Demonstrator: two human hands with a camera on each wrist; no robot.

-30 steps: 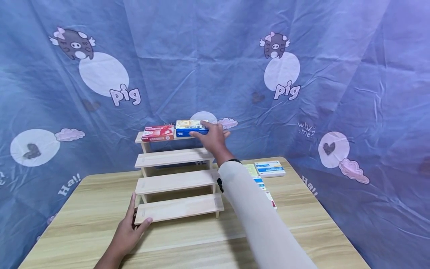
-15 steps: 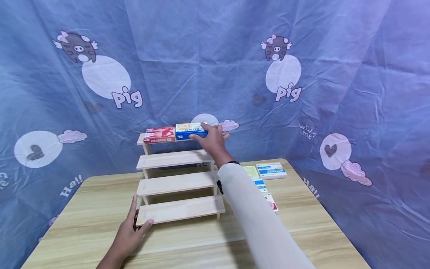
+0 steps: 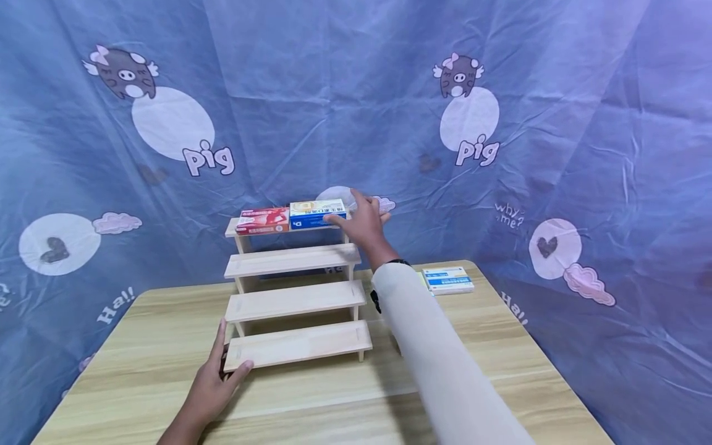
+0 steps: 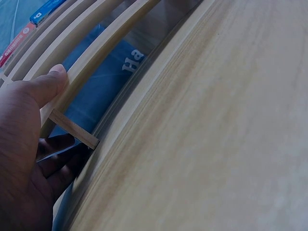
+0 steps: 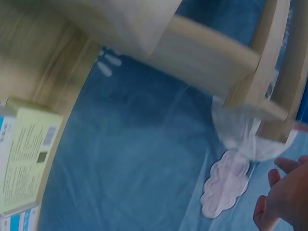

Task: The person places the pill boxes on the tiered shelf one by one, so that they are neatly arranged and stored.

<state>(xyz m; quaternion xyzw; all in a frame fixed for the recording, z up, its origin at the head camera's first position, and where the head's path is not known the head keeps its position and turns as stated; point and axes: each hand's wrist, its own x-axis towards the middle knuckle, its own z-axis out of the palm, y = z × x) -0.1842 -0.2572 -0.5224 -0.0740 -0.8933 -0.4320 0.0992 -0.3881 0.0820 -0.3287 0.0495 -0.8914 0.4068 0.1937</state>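
Observation:
A four-step pale wooden rack (image 3: 295,301) stands on the table. My left hand (image 3: 208,389) holds the left end of its lowest step. In the left wrist view the thumb (image 4: 53,84) lies on top, with the other fingers low by the end support. On the top step a red-and-white medicine box (image 3: 262,220) sits left of a blue-and-white medicine box (image 3: 311,213), both lying flat. My right hand (image 3: 364,224) is at the blue box's right end, fingers spread. Its thumb overlaps the box's front in the head view; whether it touches cannot be told.
Right of the rack, a white-and-blue medicine box (image 3: 448,282) lies near the table's back edge. A yellow-green box (image 5: 31,156) shows in the right wrist view. My right sleeve (image 3: 434,346) covers part of that side. A blue printed curtain (image 3: 356,111) hangs behind the table (image 3: 128,358).
My right hand has shifted right and loosened off the blue-and-white box, its fingers now wider apart. The box stays on the top step. My left hand keeps its place on the rack.

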